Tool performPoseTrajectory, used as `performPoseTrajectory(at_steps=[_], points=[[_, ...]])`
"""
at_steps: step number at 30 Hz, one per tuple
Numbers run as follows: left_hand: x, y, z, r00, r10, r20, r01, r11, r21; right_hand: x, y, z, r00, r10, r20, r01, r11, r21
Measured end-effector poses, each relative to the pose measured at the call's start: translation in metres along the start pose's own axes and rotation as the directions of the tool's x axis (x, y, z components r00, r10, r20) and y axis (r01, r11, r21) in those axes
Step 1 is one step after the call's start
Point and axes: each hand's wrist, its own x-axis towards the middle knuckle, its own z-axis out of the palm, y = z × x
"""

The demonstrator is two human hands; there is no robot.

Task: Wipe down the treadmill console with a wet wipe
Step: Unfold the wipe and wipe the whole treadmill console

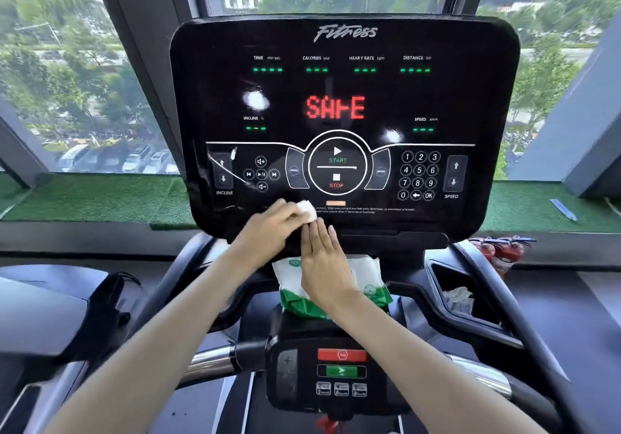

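While left grip (268, 228) clutches the wet wipe (307, 210), right grip (324, 262) lies flat beside it.

Below the treadmill console (208, 80), the person's left forearm (168, 332) and right forearm (420, 349) are bare along all of their visible length. The left hand (272, 228) at the console's lower edge and the right hand (324, 265) just beneath it are bare too. The right hand's fingernails are short and rounded.
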Motion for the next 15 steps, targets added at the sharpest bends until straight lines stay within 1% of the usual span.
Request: performPoseTrajectory(at_steps=[1,2,4,5,6,7,9,11,13,15], points=[[-0.005,-0.013,-0.006,0.999,-0.038,-0.016,0.038,0.999,-0.01,0.0,0.0,0.0,1.0,-0.002,0.004,0.002,1.0,0.009],[-0.012,-0.026,-0.013,0.99,-0.128,-0.056,0.126,0.991,-0.037,0.001,0.0,0.0,1.0,-0.004,0.0,0.004,1.0,0.02],[-0.024,-0.044,-0.02,0.938,-0.32,-0.134,0.31,0.947,-0.089,0.0,-0.001,0.001,1.0,0.011,-0.006,-0.011,1.0,0.008],[-0.025,-0.044,-0.02,0.921,-0.357,-0.154,0.344,0.933,-0.103,0.0,-0.002,0.001,1.0,0.015,-0.001,-0.015,1.0,0.009],[-0.023,-0.038,-0.019,0.925,-0.344,-0.161,0.329,0.938,-0.109,0.0,-0.003,0.001,1.0,0.019,0.004,-0.019,1.0,0.019],[-0.018,-0.028,-0.016,0.944,-0.298,-0.143,0.284,0.953,-0.106,0.001,-0.004,0.001,1.0,0.023,0.014,-0.023,0.999,0.023],[-0.006,-0.005,-0.006,0.984,-0.176,-0.036,0.172,0.981,-0.086,0.002,-0.004,0.001,0.999,0.028,0.022,-0.029,0.999,0.028],[0.003,-0.001,-0.005,0.994,-0.109,0.026,0.111,0.99,-0.088,0.003,-0.003,0.0,0.999,0.028,0.022,-0.029,0.999,0.013],[-0.003,-0.017,-0.013,0.991,-0.127,0.031,0.13,0.986,-0.108,0.004,-0.004,-0.001,0.999,0.032,0.027,-0.032,0.999,0.018],[-0.023,-0.045,-0.021,0.97,-0.238,-0.049,0.228,0.962,-0.149,0.003,-0.005,-0.002,0.999,0.037,0.021,-0.038,0.998,0.046]])
